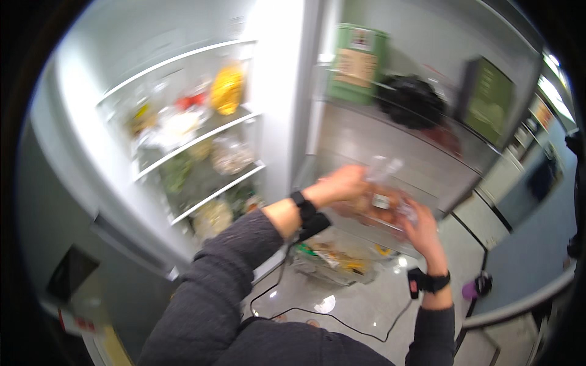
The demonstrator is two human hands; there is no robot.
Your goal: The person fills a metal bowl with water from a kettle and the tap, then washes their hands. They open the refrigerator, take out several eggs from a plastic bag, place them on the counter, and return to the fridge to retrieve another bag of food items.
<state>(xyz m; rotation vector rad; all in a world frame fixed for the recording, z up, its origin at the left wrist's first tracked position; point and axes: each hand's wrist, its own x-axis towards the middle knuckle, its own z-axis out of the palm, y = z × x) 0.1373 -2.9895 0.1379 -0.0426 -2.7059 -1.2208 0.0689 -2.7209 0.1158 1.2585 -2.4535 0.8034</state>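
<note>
My left hand [349, 182] and my right hand [420, 226] hold a clear plastic bag [377, 203] between them, at the fridge door's shelves. Reddish-brown round things show through the bag, which bears a white label; blur hides what they are. My left hand grips the bag's left upper side, near its loose clear top. The fingers of my right hand are on its right end. Below the hands, another clear bag [339, 263] with yellow and green contents lies low down near the floor. Both wrists wear black straps with small devices.
Lit fridge shelves [197, 142] with bagged food stand at the left, a yellow package [227, 89] among it. The door shelf holds a green container [358, 64], a black bag [410, 101] and a green box [487, 100]. A black cable [339, 315] hangs between my wrists.
</note>
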